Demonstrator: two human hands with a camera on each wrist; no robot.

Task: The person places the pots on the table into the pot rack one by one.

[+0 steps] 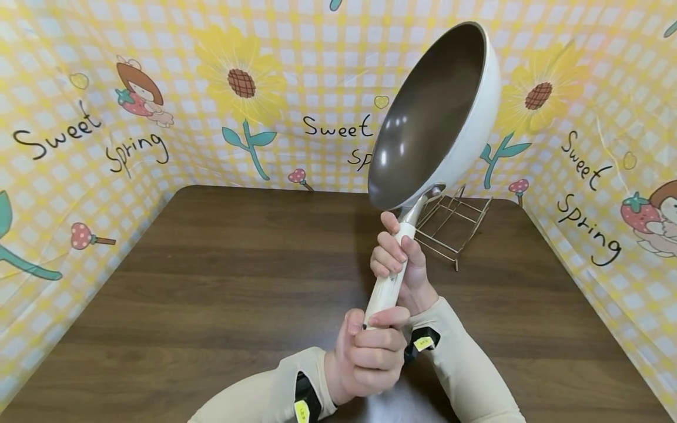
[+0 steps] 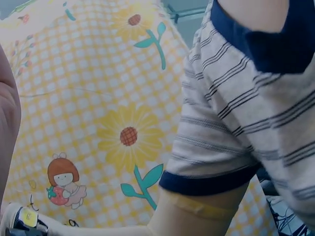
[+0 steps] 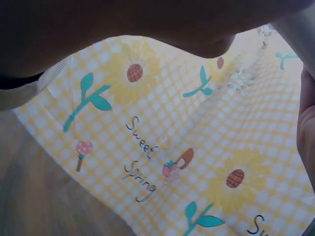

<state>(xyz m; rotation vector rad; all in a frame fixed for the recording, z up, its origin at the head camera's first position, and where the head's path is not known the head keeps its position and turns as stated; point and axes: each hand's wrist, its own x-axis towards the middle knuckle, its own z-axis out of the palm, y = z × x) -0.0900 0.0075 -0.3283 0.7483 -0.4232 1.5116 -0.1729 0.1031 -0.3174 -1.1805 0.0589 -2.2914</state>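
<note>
A deep white frying pan (image 1: 486,111) with a dark grey inside is held up in the air, tilted, its bowl pointing up and right in the head view. My left hand (image 1: 375,355) grips the bottom end of its pale handle (image 1: 385,296). Higher up, my right hand (image 1: 404,264) holds the same handle just below the metal neck. Only a sliver of my left hand (image 2: 7,113) shows in the left wrist view. My right hand (image 3: 172,24) looms dark and close along the top of the right wrist view.
A gold wire rack (image 1: 455,226) stands at the back right of the brown wooden table (image 1: 222,264), partly behind the pan. Yellow checked cloth (image 1: 328,70) walls the table at the back and both sides.
</note>
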